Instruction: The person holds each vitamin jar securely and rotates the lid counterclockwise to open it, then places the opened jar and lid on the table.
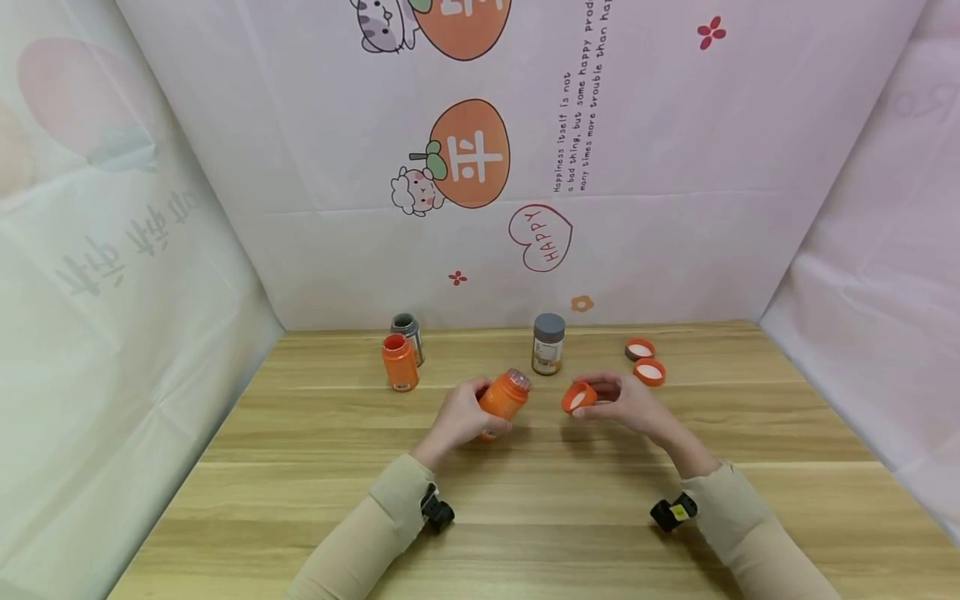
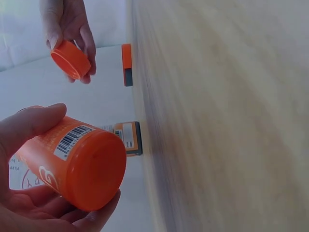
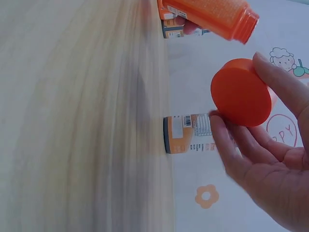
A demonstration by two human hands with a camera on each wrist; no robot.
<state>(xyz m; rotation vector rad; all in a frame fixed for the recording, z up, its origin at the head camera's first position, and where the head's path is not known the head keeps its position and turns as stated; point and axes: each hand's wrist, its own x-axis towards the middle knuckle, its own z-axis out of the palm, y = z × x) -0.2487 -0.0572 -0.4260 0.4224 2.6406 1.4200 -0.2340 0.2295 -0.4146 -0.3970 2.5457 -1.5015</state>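
My left hand (image 1: 463, 414) grips an orange bottle (image 1: 504, 397) around its body, tilted with its uncapped neck up and to the right. In the left wrist view the bottle's base and barcode label (image 2: 72, 141) face the camera. A short way to the right, my right hand (image 1: 630, 403) pinches an orange cap (image 1: 579, 397) by its rim between thumb and fingers. The cap is apart from the bottle; its pale inner side shows in the head view, its flat top in the right wrist view.
A grey-capped jar (image 1: 548, 344) stands upright behind the hands. At the back left are an open orange bottle (image 1: 400, 363) and an open grey bottle (image 1: 407, 337). Two loose caps, a grey-and-orange one (image 1: 640, 348) and an orange one (image 1: 649, 372), lie at the back right.
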